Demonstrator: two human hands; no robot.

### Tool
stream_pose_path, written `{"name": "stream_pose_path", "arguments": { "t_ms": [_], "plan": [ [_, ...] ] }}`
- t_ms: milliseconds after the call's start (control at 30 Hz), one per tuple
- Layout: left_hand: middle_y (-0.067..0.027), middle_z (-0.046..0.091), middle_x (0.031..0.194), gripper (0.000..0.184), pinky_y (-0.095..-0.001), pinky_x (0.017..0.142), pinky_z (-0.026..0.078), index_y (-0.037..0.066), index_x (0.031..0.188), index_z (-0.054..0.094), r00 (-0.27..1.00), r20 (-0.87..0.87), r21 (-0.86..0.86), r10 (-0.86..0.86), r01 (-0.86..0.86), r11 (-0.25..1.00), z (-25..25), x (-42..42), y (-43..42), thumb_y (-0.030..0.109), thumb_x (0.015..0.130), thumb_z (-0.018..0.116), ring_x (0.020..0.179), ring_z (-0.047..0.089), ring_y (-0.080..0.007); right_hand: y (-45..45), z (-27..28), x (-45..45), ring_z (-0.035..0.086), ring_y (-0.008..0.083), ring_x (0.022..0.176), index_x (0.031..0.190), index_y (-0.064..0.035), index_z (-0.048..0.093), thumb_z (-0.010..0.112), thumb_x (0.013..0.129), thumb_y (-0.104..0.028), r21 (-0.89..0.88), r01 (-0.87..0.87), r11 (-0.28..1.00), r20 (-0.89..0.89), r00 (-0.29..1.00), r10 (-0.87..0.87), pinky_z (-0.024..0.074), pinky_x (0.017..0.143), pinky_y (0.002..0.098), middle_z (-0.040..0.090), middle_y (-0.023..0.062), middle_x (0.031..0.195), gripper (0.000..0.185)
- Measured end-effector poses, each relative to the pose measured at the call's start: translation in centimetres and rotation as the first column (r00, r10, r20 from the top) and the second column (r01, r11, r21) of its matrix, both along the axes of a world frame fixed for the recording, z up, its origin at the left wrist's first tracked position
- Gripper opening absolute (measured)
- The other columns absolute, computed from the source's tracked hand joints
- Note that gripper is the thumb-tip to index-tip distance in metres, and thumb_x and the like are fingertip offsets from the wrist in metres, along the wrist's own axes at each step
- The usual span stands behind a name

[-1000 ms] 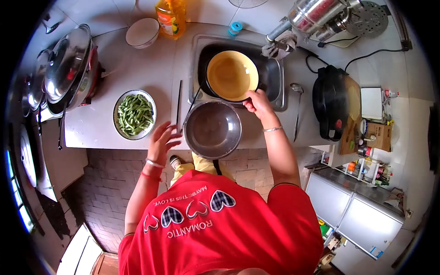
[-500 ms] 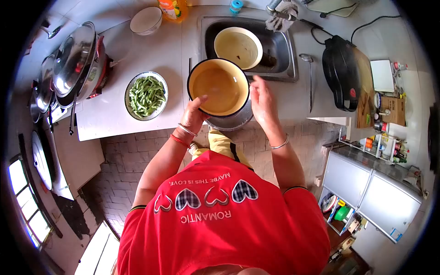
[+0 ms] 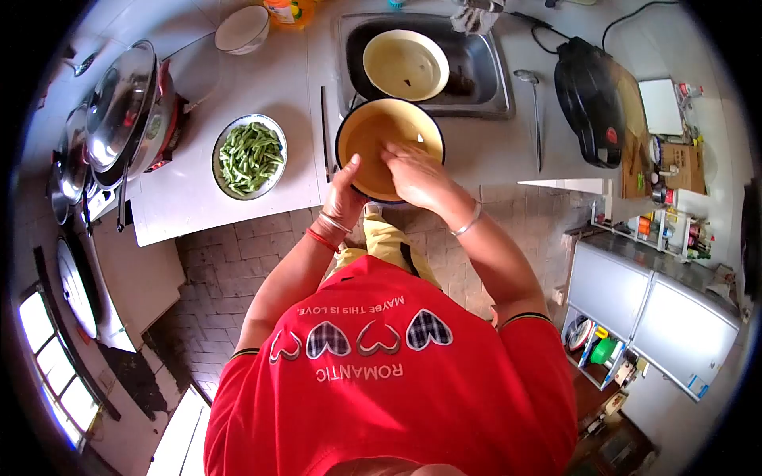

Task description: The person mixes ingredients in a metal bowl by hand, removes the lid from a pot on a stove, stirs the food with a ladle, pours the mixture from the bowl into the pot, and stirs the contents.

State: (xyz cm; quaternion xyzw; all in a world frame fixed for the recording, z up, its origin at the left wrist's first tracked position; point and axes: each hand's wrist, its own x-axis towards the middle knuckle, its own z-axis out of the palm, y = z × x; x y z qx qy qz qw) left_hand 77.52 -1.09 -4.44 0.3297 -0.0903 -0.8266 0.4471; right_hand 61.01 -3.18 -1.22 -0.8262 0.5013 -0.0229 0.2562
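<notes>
My left hand (image 3: 346, 195) grips the near-left rim of a yellow enamel bowl (image 3: 373, 127) with a dark edge, its thumb over the rim. Inside that bowl are the fingers of my right hand (image 3: 419, 176); their tips touch or nearly touch the inner surface, and whether they hold anything cannot be made out. Behind it, a second pale yellow basin (image 3: 406, 63) with a small dark bit in it sits in the sink (image 3: 496, 75). Cut green beans (image 3: 250, 159) fill a white bowl (image 3: 225, 184) to the left.
Dark chopsticks (image 3: 325, 135) lie left of the bowl, a ladle (image 3: 538, 119) lies right of the sink. Beyond it stands a black electric appliance (image 3: 583, 103). A lidded pot (image 3: 123, 111) is at the far left, and a white bowl (image 3: 242, 30) at the back.
The yellow bowl came from over the sink to the counter's front edge, hiding the grey bowl. My left hand took its rim; my right hand let go of it and reached inside.
</notes>
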Motion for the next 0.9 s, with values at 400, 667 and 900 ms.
{"name": "stream_pose_path", "arguments": {
  "t_ms": [400,667,900],
  "plan": [
    [-0.0088,0.055,0.12,0.053,-0.0343,0.091,0.044,0.003,0.125,0.046,0.999,0.042,-0.04,0.013,-0.012,0.999,-0.3,0.5,-0.7,0.038,0.087,0.056,0.109,0.054,-0.0198,0.0,-0.4,0.6,0.056,0.0375,0.096,0.107,0.0024,0.055,0.044,0.079,-0.002,0.175,-0.044,0.984,0.104,0.994,0.026,0.0454,0.081,0.0432,0.057,0.0223,0.106,0.031],
    [-0.0124,0.053,0.115,0.07,-0.0349,0.09,0.043,0.004,0.13,0.042,0.565,0.789,-0.493,0.242,0.347,0.798,0.6,2.1,-3.6,0.038,0.075,0.071,0.109,0.051,-0.024,0.1,-5.1,-5.3,0.063,0.0235,0.075,0.089,-0.0001,0.059,0.05,0.083,-0.002,0.21,0.545,0.811,0.779,0.408,-0.476,0.0502,0.064,0.0372,0.064,0.0102,0.083,0.011],
    [-0.017,0.047,0.115,0.085,-0.039,0.084,0.048,0.009,0.134,0.04,0.21,0.815,-0.44,0.54,0.83,0.343,7.7,0.2,-4.6,0.028,0.06,0.078,0.102,0.053,-0.0323,-1.1,-9.9,-2.0,0.062,0.0172,0.075,0.1,-0.003,0.058,0.049,0.09,-0.017,0.814,0.284,0.507,0.532,-0.013,-0.846,0.0514,0.063,0.0321,0.063,0.005,0.085,0.019]
  ]
}}
